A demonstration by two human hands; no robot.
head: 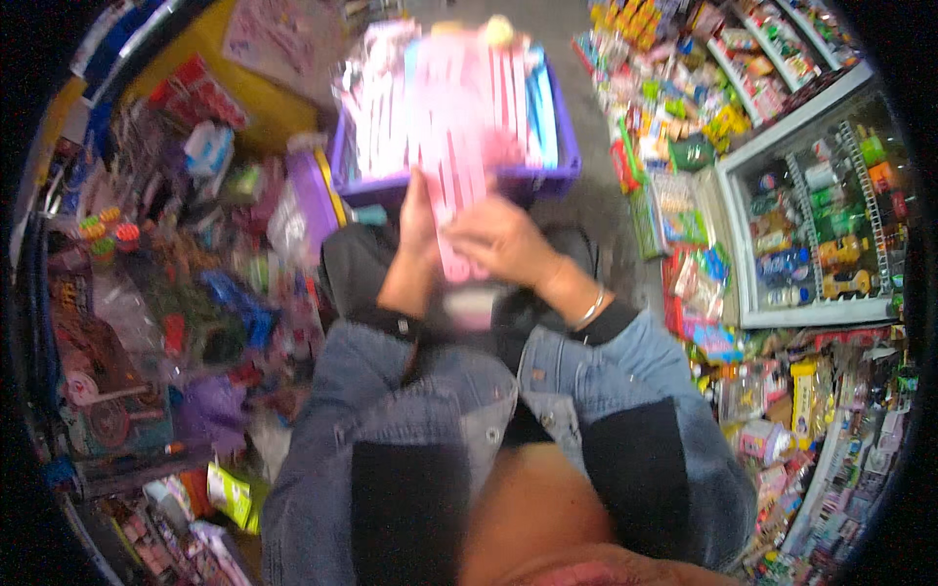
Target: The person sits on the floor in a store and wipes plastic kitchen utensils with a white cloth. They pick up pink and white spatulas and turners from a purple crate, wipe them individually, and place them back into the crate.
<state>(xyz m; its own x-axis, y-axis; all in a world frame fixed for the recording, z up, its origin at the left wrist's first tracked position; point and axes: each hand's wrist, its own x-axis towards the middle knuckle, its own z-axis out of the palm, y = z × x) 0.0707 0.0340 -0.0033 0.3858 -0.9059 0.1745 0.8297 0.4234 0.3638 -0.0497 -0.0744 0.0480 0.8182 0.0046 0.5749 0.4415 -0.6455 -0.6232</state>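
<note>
Above my lap, I hold a bundle of long, flat pink strips (453, 187) with rounded lower ends; blur hides what they are exactly. My left hand (418, 227) grips the bundle's left edge, thumb pointing up. Across its lower part, the fingers of my right hand (502, 242) are curled and touch the strips. Just beyond my knees stands a purple plastic basket (454, 185). It holds many pink and white strips (377, 110) and a few blue pieces (542, 110), partly covered by the bundle.
To the right, a glass-door drinks fridge (813, 220) rises beside heaped packaged snacks (663, 95). A purple box with a yellow edge (311, 190) sits left of the basket. Mixed bagged goods (220, 308) crowd the left side. More packets and tubs (766, 439) lie at lower right.
</note>
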